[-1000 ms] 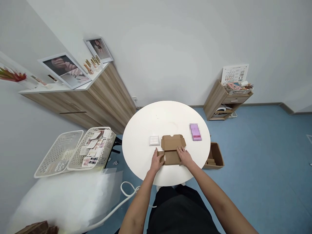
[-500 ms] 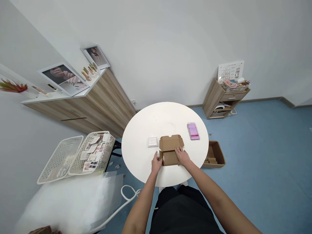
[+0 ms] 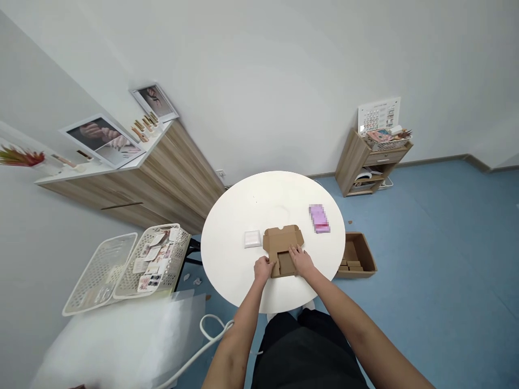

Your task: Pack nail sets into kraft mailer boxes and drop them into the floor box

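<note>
A small brown cardboard mailer box (image 3: 283,246) lies on the round white table (image 3: 243,216), its lid flat and pointing away from me. My left hand (image 3: 264,268) curls on the box's left side flap, which is turned inward. My right hand (image 3: 300,261) presses on the right side of the box, fingers together over that flap. A small white square pad (image 3: 252,239) sits just left of the box. A pink packet (image 3: 319,218) lies to the right of the box.
An open cardboard carton (image 3: 357,258) stands on the blue floor at the table's right. Two white mesh baskets (image 3: 133,259) with cards stand at the left, above white sheeting. A wooden counter (image 3: 162,167) runs along the left wall; a small wooden shelf (image 3: 371,156) is at the back right.
My left hand has pushed the left side flap up and inward over the box base. My right hand stayed on the right side. The view shifted slightly.
</note>
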Demonstrator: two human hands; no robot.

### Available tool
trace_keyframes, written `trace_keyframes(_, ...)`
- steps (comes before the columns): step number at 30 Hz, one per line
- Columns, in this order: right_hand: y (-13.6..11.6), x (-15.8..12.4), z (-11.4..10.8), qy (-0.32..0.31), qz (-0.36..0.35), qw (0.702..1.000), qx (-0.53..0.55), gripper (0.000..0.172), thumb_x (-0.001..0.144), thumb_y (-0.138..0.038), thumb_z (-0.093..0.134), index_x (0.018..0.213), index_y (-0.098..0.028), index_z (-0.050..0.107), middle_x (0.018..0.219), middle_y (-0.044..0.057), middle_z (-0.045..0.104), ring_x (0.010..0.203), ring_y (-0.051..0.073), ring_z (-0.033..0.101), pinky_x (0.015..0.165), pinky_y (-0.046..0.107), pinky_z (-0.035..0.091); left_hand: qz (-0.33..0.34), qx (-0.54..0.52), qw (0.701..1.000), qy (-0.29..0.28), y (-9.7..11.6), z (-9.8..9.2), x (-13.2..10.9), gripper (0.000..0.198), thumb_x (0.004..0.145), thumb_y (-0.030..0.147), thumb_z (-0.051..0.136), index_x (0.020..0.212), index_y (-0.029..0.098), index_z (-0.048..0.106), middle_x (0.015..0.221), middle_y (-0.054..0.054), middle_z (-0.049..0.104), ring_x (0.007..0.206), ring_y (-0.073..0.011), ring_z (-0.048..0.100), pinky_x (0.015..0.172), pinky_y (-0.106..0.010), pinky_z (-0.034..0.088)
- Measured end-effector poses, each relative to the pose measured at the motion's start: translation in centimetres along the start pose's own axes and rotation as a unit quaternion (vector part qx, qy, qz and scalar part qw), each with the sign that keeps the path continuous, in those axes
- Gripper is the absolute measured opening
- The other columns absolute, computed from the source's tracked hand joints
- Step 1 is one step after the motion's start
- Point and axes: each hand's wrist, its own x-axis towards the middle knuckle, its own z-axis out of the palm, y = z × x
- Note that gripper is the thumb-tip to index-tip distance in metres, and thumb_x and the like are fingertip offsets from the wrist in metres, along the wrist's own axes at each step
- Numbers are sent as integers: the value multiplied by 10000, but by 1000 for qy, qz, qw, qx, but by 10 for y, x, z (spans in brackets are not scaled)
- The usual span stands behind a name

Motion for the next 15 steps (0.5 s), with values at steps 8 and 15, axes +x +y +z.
trace_keyframes(8,4,3,6,7,-5,999,35,1266,475,-225,885,1533,-139,195,1586,176,190,1462,361,154,1157,418,302,14,58,997,38,5,7,8,54,780,158,607,779,207,583,872,-77,692,860,-236,656,675,-285,405)
trace_keyframes(15,13,13,-12,-8,16,999,37,1248,502,-197,879,1535,-146,181,1596,162,172,1469,341,135,1146,386,318,71,19,996,55,7,11,15,38,854,236,574,819,223,569,785,-22,651,776,-190,628,662,-267,400)
